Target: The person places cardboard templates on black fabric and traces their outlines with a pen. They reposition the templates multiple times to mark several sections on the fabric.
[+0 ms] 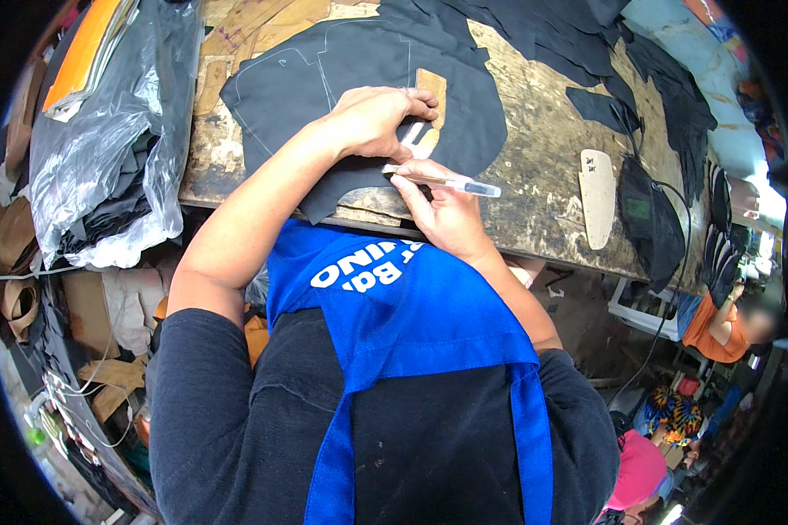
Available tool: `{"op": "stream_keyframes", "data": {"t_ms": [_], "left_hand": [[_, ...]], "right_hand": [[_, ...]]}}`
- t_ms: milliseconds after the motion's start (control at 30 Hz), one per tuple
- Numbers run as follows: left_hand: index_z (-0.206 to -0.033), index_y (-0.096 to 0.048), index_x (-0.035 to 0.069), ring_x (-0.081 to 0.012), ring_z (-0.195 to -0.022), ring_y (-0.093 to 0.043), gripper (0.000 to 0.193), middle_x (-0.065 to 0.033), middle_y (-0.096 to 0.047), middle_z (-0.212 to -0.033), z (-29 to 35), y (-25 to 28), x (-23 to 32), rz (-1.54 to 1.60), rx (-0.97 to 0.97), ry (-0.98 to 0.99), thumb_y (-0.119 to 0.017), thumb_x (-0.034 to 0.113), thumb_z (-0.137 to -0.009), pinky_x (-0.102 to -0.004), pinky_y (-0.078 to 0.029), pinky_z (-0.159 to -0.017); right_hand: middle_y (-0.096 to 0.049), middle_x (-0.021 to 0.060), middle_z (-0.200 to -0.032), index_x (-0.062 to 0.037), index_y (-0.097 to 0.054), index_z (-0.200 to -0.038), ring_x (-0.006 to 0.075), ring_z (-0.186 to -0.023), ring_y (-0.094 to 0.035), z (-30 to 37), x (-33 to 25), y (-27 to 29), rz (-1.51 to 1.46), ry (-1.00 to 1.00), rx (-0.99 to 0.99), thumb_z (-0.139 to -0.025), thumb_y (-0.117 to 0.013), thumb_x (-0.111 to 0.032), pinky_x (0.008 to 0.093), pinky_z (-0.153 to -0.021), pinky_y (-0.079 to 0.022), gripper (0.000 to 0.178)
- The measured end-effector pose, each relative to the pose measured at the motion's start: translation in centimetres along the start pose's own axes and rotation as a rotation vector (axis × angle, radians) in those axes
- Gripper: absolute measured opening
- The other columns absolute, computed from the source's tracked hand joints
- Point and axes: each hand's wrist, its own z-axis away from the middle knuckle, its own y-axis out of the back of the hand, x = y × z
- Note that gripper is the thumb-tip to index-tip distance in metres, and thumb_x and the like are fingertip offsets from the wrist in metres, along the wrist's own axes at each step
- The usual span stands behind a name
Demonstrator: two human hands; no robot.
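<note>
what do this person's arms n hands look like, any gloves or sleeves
Both the left hand and right hand are bare, with no gloves. The forearms are uncovered too; dark, plain short sleeves cover the upper arms. Over the dark shirt is a bright blue apron with white lettering. No cables run along the arms.

Wearer's two hands [372,121] [451,214], one pen [466,185], one tan template [431,85], one blue apron [429,306]
</note>
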Motion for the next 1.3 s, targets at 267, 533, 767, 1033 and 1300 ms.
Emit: {"op": "stream_keyframes", "data": {"t_ms": [267, 533, 767, 1033, 1300], "left_hand": [[-0.121, -0.059, 0.010, -0.0259, -0.116, -0.054, 0.067, -0.0012, -0.051, -0.134, 0.0, 0.1, 0.0, -0.022, 0.004, -0.048, -0.080, 0.025, -0.059, -0.0380, -0.044, -0.095], [-0.122, -0.060, 0.012, -0.0268, -0.116, -0.054, 0.069, -0.0017, -0.052, -0.133, 4.8, 1.9, -1.3, -0.056, 0.088, 0.179, -0.080, 0.029, -0.058, -0.0383, -0.042, -0.097], [-0.121, -0.062, 0.021, -0.0281, -0.136, -0.028, 0.071, 0.0013, -0.046, -0.140, 7.7, 1.3, -2.0, -0.273, 0.207, 0.286, -0.079, 0.045, -0.056, -0.0734, -0.014, -0.097], [-0.132, -0.050, 0.021, -0.0274, -0.140, -0.020, 0.085, 0.0031, -0.041, -0.143, 0.2, -0.8, -0.5, -0.129, 0.081, 0.021, -0.080, 0.045, -0.057, -0.0767, -0.002, -0.098], [-0.133, -0.050, 0.021, -0.0275, -0.141, -0.020, 0.088, 0.0050, -0.040, -0.144, 0.5, -0.9, -1.5, -0.084, 0.038, -0.025, -0.080, 0.047, -0.055, -0.0739, 0.001, -0.102]], "right_hand": [[-0.061, 0.0119, -0.073, 0.0001, -0.058, -0.079, 0.0267, -0.061, -0.062, 0.3, -0.2, 1.9, 0.255, 0.012, 0.219, -0.076, -0.065, -0.003, 0.0335, -0.059, -0.050, 0.009], [-0.065, 0.0098, -0.083, 0.0044, -0.058, -0.092, 0.0111, -0.077, -0.063, -1.3, 3.6, 2.3, -0.316, -0.212, 0.307, -0.092, -0.056, -0.008, 0.0248, -0.073, -0.051, 0.012], [-0.063, 0.0058, -0.078, 0.0049, -0.058, -0.087, 0.0088, -0.071, -0.061, 0.1, 3.8, 1.3, -0.418, -0.166, 0.392, -0.085, -0.063, -0.002, 0.0218, -0.065, -0.050, 0.008], [-0.063, 0.0058, -0.078, 0.0039, -0.060, -0.086, 0.0101, -0.067, -0.059, 0.4, 4.1, 1.4, -0.368, -0.024, 0.417, -0.084, -0.065, -0.003, 0.0234, -0.063, -0.049, 0.008], [-0.065, 0.0107, -0.081, 0.0022, -0.062, -0.081, 0.0161, -0.072, -0.061, 0.2, 3.1, 1.7, -0.137, 0.133, 0.115, -0.078, -0.065, 0.002, 0.0272, -0.066, -0.049, 0.004]]}}
